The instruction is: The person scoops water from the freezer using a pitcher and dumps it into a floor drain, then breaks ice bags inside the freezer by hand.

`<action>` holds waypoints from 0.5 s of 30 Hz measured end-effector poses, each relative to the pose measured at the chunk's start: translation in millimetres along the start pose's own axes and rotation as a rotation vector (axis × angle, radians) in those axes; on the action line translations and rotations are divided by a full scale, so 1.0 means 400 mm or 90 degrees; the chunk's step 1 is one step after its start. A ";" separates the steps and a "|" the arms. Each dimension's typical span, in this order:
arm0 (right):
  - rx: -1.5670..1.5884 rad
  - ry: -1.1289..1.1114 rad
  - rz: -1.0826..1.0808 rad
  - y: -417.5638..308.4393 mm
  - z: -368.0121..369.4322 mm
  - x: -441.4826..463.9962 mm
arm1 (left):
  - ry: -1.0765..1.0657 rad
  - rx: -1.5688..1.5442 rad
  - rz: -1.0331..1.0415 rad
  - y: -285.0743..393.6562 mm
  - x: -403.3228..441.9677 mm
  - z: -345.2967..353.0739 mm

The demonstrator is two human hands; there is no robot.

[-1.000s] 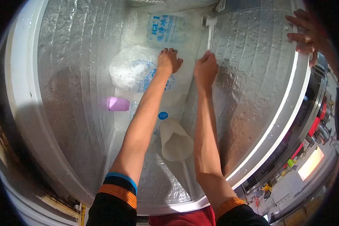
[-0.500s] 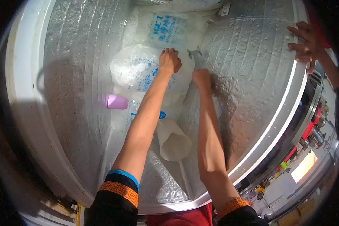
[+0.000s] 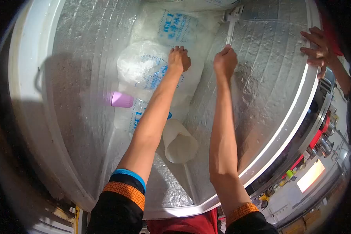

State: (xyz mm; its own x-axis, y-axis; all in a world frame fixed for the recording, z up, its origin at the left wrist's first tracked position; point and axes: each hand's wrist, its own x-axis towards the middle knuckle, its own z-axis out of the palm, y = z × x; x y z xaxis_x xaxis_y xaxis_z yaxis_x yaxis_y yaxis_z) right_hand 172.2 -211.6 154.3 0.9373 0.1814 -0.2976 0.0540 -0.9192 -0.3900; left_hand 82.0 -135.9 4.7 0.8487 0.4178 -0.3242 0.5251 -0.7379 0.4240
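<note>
My left hand (image 3: 179,59) is closed on the plastic of an ice bag (image 3: 144,64) with blue print, deep in the chest freezer (image 3: 261,97). To its right, my right hand (image 3: 225,62) is wrapped round the handle of a small metal hammer (image 3: 230,33), raised beside the right wall. The hammer's head overlaps a white slotted piece at the back, so its outline is hard to make out. Another ice bag (image 3: 177,27) lies beyond my left hand. Nearer to me, a translucent white cylindrical container (image 3: 181,146) lies with its mouth towards me.
A pink cup (image 3: 122,99) lies by the left wall. Another person's hand (image 3: 316,48) rests on the freezer's right rim (image 3: 300,128). Outside on the right are a counter (image 3: 288,199) and several metal containers (image 3: 325,144).
My right hand has lifted the hammer up and to the right, away from the ice bags. My left hand stays on the bag.
</note>
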 end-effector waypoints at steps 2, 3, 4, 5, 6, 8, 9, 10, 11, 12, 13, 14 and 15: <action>-0.165 0.001 -0.065 0.133 0.098 -0.002 | -0.007 -0.022 -0.007 0.014 0.004 -0.012; -0.167 0.010 -0.063 0.134 0.077 0.006 | -0.004 -0.025 0.001 0.022 0.013 -0.024; -0.211 -0.079 -0.091 0.143 0.063 0.000 | -0.006 -0.031 -0.004 0.022 0.004 -0.026; -0.254 -0.170 -0.121 0.148 0.055 -0.002 | -0.006 -0.037 -0.014 0.021 -0.001 -0.026; -0.236 -0.138 -0.062 0.061 0.011 0.000 | -0.005 -0.035 -0.015 0.018 0.009 -0.026; -0.130 -0.046 -0.025 -0.006 0.002 -0.001 | -0.029 -0.007 -0.009 0.015 0.006 -0.012; -0.025 0.055 0.008 -0.024 0.004 0.009 | -0.028 -0.008 -0.012 0.012 0.001 -0.012; -0.066 0.057 -0.057 0.056 0.069 0.019 | -0.013 -0.024 -0.013 0.009 0.000 -0.019; -0.149 0.038 -0.119 0.142 0.126 0.022 | 0.001 -0.043 -0.010 0.015 0.000 -0.023; -0.238 -0.043 -0.148 0.148 0.121 0.011 | 0.007 -0.046 -0.010 0.016 0.005 -0.023; -0.345 -0.174 -0.199 0.158 0.104 0.018 | 0.018 -0.034 -0.008 0.017 0.006 -0.019; -0.453 -0.311 -0.269 0.162 0.086 0.049 | 0.026 -0.024 -0.008 0.016 0.002 -0.010; -0.500 -0.382 -0.309 0.086 0.027 0.054 | 0.030 -0.023 -0.012 0.009 0.013 -0.015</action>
State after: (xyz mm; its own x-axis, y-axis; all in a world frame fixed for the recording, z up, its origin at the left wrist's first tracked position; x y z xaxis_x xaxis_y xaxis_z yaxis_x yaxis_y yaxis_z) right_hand 190.5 -235.6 124.9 0.4493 0.5280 -0.7207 0.7748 -0.6318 0.0202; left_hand 88.9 -133.3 9.6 0.8404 0.4560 -0.2928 0.5419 -0.7110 0.4481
